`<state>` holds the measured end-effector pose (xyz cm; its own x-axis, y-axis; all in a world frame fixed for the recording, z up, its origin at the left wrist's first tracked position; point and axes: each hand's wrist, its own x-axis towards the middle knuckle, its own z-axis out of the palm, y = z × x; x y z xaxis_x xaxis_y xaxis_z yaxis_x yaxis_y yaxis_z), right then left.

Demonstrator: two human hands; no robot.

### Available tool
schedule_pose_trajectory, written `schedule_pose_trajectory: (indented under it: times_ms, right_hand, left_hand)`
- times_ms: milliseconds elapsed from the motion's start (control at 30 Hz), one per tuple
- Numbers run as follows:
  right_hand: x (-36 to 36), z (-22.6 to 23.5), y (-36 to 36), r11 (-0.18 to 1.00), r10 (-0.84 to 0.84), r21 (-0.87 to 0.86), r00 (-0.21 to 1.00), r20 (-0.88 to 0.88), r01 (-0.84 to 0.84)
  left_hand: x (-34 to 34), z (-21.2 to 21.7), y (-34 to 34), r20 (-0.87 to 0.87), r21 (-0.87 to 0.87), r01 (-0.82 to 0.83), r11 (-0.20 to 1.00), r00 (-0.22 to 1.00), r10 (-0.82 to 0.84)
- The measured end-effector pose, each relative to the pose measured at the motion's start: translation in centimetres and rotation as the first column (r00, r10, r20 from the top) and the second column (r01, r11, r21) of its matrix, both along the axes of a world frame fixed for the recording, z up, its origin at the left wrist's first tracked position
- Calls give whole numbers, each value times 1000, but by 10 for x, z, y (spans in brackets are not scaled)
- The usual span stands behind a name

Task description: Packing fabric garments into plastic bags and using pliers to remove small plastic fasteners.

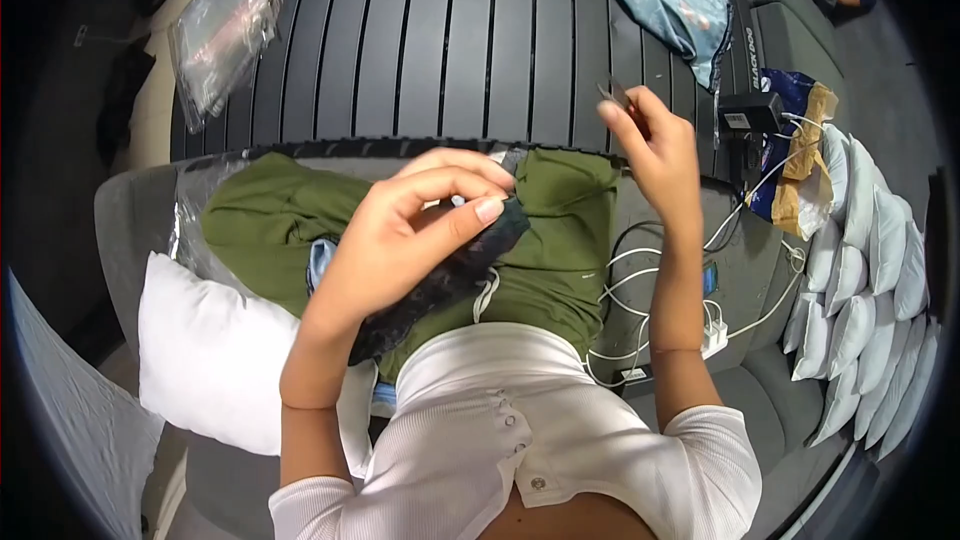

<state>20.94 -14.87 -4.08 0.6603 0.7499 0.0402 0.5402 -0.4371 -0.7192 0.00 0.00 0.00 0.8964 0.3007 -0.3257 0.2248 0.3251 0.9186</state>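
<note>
My left hand (375, 235) is over my lap, thumb and fingers pinched on the edge of a dark patterned cloth (430, 285). The cloth hangs down over my green trousers (560, 210), and part of it is hidden behind my wrist. Up and to the right, at the table's near edge, my right hand (660, 145) is closed on a small dark pointed metal tool (616, 94). Two thin tips show past the thumb; its exact kind is hard to make out. The tool is apart from the cloth.
A slatted dark table (420, 40) stands ahead, bearing clear plastic bags (225, 35) and a light-blue cloth piece (675, 10). A white pillow (215, 355) lies at my left. White cables (745, 205), a black power adapter (752, 112) and stacked pale cushions (850, 270) are at my right.
</note>
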Motion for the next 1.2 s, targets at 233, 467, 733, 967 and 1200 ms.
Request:
schedule_pose_trajectory:
  times_ms: [233, 467, 733, 967, 1200]
  right_hand:
    - [64, -126, -40, 917, -226, -139, 772, 594, 375]
    - [38, -102, -18, 977, -195, 33, 834, 516, 208]
    - [-107, -66, 47, 795, 595, 236, 643, -482, -559]
    - [-34, -54, 52, 780, 615, 581, 117, -780, -234]
    - [-83, -113, 119, 952, 274, 175, 953, -129, -250]
  left_hand:
    - [7, 2, 23, 138, 381, -241, 893, 969, 203]
    - [20, 50, 58, 53, 383, -126, 915, 992, 115]
    - [39, 116, 100, 530, 173, -474, 864, 784, 324]
    - [-15, 144, 134, 639, 195, -632, 750, 662, 392]
    - [-5, 123, 110, 643, 88, -695, 714, 587, 492]
